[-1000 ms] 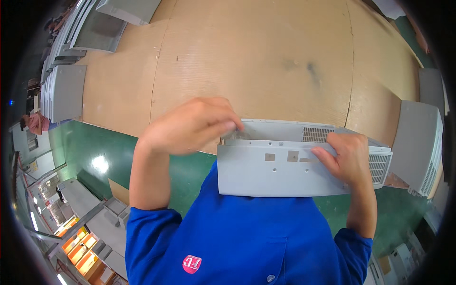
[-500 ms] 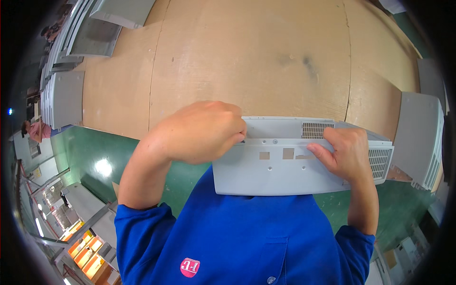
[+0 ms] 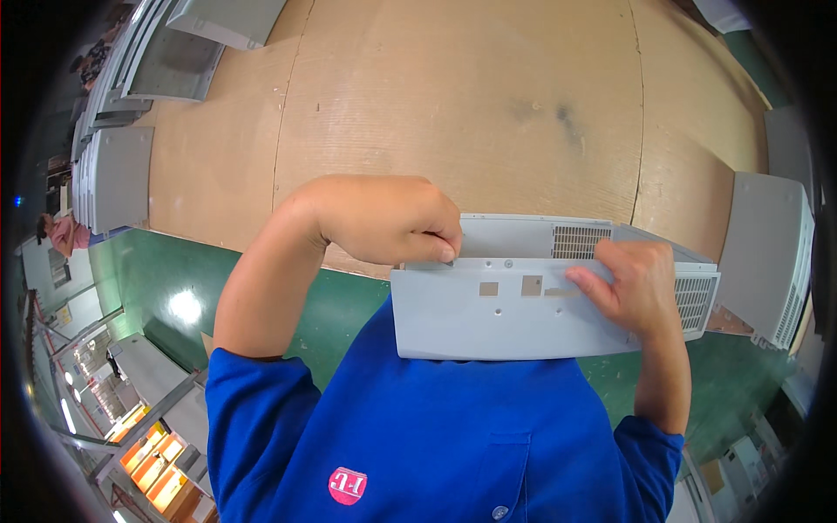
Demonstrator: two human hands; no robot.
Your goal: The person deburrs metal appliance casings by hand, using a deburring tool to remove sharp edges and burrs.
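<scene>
Pale casing (image 3: 523, 331), lower right of centre, is gripped by the right hand (image 3: 641, 283); the left hand (image 3: 397, 218) curls at its left end, hold unclear. A slack right grip could tip it.

Panels (image 3: 124, 174) stand left and right of the housing (image 3: 532, 331).

Carried on a wide tan table (image 3: 436, 105), crossed by two thin seams and marked right of centre with a dark smudge (image 3: 565, 120). Loaded at the left edge with a stack of grey panels (image 3: 122, 179), and farther up that side with more overlapping panels (image 3: 179, 65). Topped at the right end with slotted panels (image 3: 758, 253). Overlapped at the near edge by a pale casing (image 3: 488, 331), hard to tell whether resting there. Set above a green floor (image 3: 157, 261).
</scene>
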